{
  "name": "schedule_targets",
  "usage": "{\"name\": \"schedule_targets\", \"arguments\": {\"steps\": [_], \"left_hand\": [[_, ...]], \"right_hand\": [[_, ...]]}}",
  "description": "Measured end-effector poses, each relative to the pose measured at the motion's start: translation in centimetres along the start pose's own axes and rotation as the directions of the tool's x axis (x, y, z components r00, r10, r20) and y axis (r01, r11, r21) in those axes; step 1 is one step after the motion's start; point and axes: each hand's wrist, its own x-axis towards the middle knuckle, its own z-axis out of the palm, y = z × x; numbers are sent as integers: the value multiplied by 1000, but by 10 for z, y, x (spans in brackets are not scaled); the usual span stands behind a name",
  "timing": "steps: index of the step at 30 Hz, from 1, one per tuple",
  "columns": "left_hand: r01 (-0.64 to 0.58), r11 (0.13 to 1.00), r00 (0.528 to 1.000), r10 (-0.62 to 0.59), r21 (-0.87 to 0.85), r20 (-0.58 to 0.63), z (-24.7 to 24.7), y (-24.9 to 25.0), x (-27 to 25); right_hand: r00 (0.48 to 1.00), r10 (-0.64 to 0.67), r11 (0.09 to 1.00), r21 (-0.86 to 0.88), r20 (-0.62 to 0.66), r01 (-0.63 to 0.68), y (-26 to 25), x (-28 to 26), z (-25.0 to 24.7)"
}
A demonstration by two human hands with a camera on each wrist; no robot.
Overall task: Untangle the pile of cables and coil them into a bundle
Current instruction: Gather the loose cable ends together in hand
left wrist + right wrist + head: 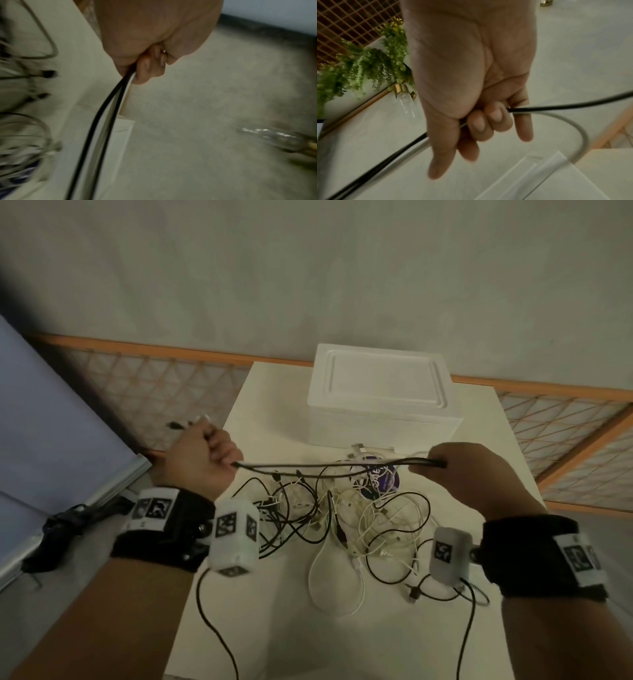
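Observation:
A tangled pile of black and white cables [346,518] lies on the white table [260,392]. Above it, a few black and white cable strands [329,465] run together between my two hands. My left hand [205,455] grips them in a fist at the left, with plug ends [176,425] sticking out beyond the fist. In the left wrist view the fist [149,65] closes round the black and white strands [109,108]. My right hand [455,470] grips the other end, where the strands fold back. The right wrist view shows its fingers [488,119] curled round the cables [556,107].
A white foam box [380,392] stands at the back of the table, just beyond the pile. A purple round object [383,479] lies among the cables. A lattice railing [164,392] runs behind. Dark gear [68,525] lies on the floor at the left.

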Motion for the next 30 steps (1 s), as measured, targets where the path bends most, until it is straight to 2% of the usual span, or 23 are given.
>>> {"name": "schedule_targets", "arguments": {"steps": [3, 5, 7, 9, 11, 12, 14, 15, 17, 18, 20, 23, 25, 27, 30], "left_hand": [[66, 998, 996, -66, -2, -54, -18, -39, -2], [120, 992, 992, -121, -22, -47, -21, -60, -9], [154, 988, 988, -154, -12, -20, -18, -76, -16], [174, 985, 985, -173, 21, -7, -14, -95, -22], [189, 981, 981, -187, 53, -46, -20, -116, -24], [200, 978, 977, -195, 58, -87, -27, -125, -25], [227, 972, 959, -213, 58, -185, -45, -142, -25], [244, 968, 948, -225, 60, -226, -54, -148, -26], [278, 956, 928, -242, 97, -282, -68, -156, -26], [289, 948, 923, -238, 134, -303, -71, -158, -26], [303, 931, 915, -225, 203, -333, -77, -159, -24], [340, 919, 906, -264, 197, -332, -82, -153, -20], [363, 914, 902, -295, 183, -316, -85, -146, -17], [373, 909, 900, -304, 189, -312, -84, -139, -12], [384, 898, 902, -314, 216, -297, -78, -132, 1]], "right_hand": [[988, -7, 1000, -15, -157, 4, 0, -20, -14], [960, -64, 996, -74, -274, 45, 3, -38, -31], [962, -77, 994, -99, -263, 53, 21, -55, -40], [984, -33, 994, -113, -174, 14, 47, -65, -35], [996, 89, 987, -133, 0, -88, 67, -62, -16], [975, 163, 980, -138, 153, -142, 65, -60, -7], [862, 211, 977, -123, 461, -173, 53, -57, 16], [857, 162, 987, -82, 489, -139, 43, -51, 27], [956, -9, 997, 70, 294, -13, 5, -41, 47], [975, -102, 988, 133, 199, 76, -22, -37, 54], [943, -288, 953, 149, 166, 265, -78, -30, 81], [807, -517, 834, -43, 284, 550, -138, -21, 125], [779, -513, 773, -200, 361, 602, -147, -13, 144], [803, -450, 794, -238, 390, 560, -145, -7, 152], [861, -405, 874, -144, 307, 463, -141, 3, 143]]}}
